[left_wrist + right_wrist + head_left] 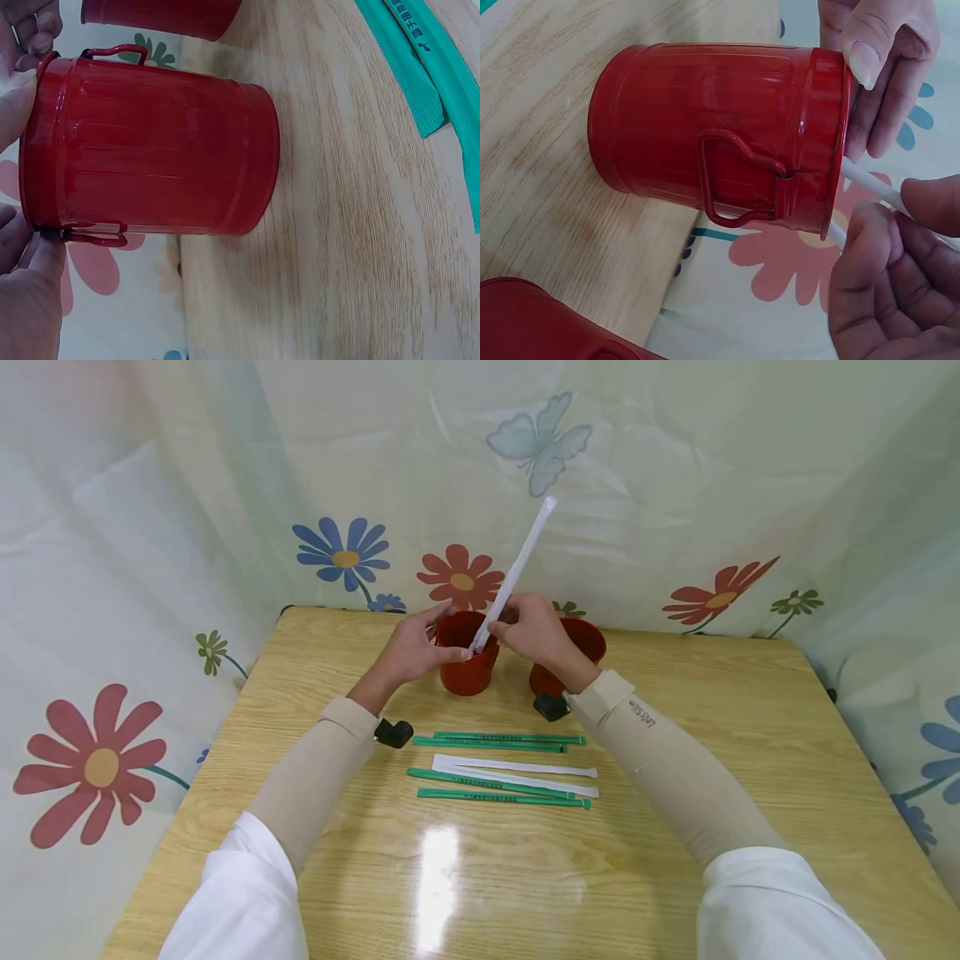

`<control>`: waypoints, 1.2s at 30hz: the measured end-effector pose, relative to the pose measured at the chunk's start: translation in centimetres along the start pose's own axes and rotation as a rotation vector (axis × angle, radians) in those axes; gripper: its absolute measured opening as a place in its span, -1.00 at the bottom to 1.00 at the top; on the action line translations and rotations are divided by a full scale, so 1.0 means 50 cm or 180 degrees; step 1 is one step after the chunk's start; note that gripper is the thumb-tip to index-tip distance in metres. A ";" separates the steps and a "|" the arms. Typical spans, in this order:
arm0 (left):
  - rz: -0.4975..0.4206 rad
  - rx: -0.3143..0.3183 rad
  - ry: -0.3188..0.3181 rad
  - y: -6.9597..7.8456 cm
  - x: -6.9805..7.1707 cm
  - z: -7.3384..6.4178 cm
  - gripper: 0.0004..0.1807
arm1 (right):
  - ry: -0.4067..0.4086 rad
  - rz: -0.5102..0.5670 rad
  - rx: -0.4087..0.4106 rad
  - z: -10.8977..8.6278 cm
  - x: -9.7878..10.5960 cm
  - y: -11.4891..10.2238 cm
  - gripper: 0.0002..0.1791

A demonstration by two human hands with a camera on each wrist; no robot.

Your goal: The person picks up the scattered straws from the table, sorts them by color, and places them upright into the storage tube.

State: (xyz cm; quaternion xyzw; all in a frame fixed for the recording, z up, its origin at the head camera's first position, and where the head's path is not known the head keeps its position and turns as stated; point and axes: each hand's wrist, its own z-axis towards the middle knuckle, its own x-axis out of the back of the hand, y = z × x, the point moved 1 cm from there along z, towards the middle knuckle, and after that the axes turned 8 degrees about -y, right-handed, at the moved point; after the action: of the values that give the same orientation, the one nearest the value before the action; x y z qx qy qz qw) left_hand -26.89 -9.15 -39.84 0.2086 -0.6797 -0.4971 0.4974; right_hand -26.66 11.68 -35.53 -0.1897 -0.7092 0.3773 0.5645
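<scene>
Two small red metal buckets stand on the table's far side. My left hand (414, 647) holds the rim of the left red bucket (467, 677), with the thumb at the near edge and fingers on its outer side. My right hand (534, 627) pinches a white paper-wrapped straw (517, 564), which slants up to the right with its lower end inside that bucket. In the right wrist view, two white lengths (874, 184) show at the mouth, partly covered by the fingers. The right red bucket (588, 639) is partly behind my right wrist.
Several green wrapped straws (502, 797) and two white wrapped straws (517, 768) lie crosswise on the wooden table (360, 860), nearer to me. A flowered cloth (637, 468) hangs behind the table's far edge. Each wrist carries a small black camera (551, 706).
</scene>
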 end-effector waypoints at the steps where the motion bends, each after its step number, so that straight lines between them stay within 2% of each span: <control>1: -0.0005 0.0007 -0.0003 0.000 0.000 0.000 -0.01 | -0.0005 -0.0014 -0.0001 0.001 0.000 0.000 -0.75; 16: -0.0045 -0.0024 -0.0011 -0.007 0.000 0.001 -0.03 | -0.0113 -0.0210 -0.0088 -0.001 0.013 0.017 -0.75; 21: -0.0020 -0.0015 -0.0013 -0.009 0.001 0.003 -0.03 | -0.0158 -0.0246 -0.0012 -0.011 0.020 0.014 -0.76; 30: -0.0014 -0.0012 -0.0042 -0.008 -0.003 0.009 -0.01 | -0.0170 -0.0325 0.0197 -0.060 0.030 0.021 -0.86; 36: -0.0019 0.0048 0.0040 -0.010 0.004 -0.001 -0.02 | -0.0273 -0.0366 0.0371 -0.101 0.016 0.040 -0.92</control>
State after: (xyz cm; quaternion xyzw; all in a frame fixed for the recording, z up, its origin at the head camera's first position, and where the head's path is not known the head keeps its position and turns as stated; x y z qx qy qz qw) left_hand -27.03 -9.53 -40.21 0.2176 -0.6796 -0.4922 0.4986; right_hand -22.45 15.17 -36.11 -0.0992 -0.7193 0.3926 0.5644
